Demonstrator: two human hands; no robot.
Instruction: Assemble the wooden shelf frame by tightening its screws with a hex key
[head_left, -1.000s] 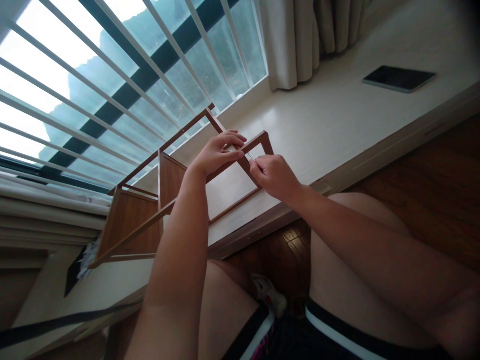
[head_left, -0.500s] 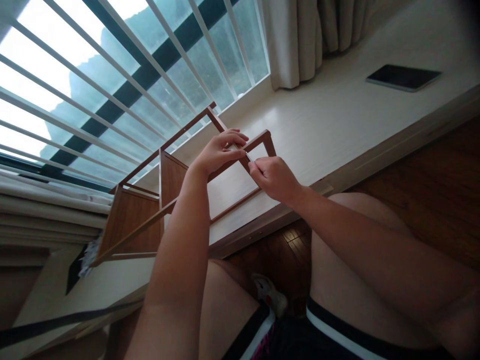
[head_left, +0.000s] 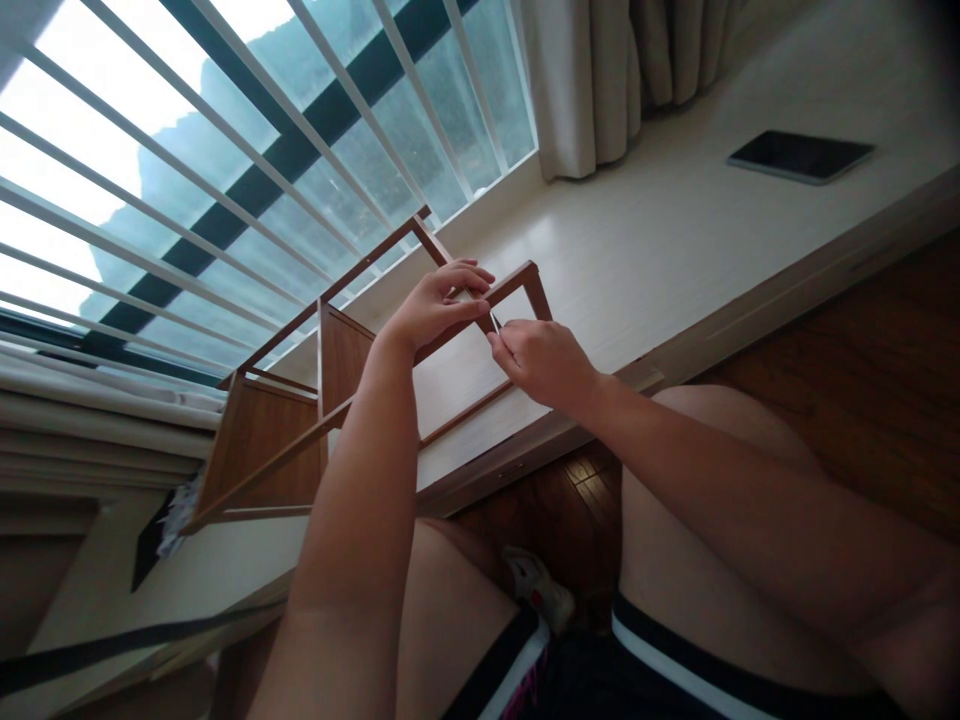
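Observation:
A brown wooden shelf frame [head_left: 259, 440] lies on its side on a white window ledge [head_left: 675, 240]. My left hand [head_left: 435, 303] is closed over a slanted bar of the frame near its upper end. My right hand [head_left: 541, 360] is closed on a thin metal tool [head_left: 494, 321], whose tip meets the bar just under my left fingers. The shelf's panels lie further left, toward the window.
A dark tablet [head_left: 799, 156] lies on the ledge at the upper right. A barred window [head_left: 262, 130] and a cream curtain [head_left: 600, 70] stand behind the ledge. Dark wood floor [head_left: 862, 340] runs below it. My bare knees fill the lower view.
My right hand has shifted a little left and up with the thin tool, closer to my left fingers. The left hand and the frame have stayed put.

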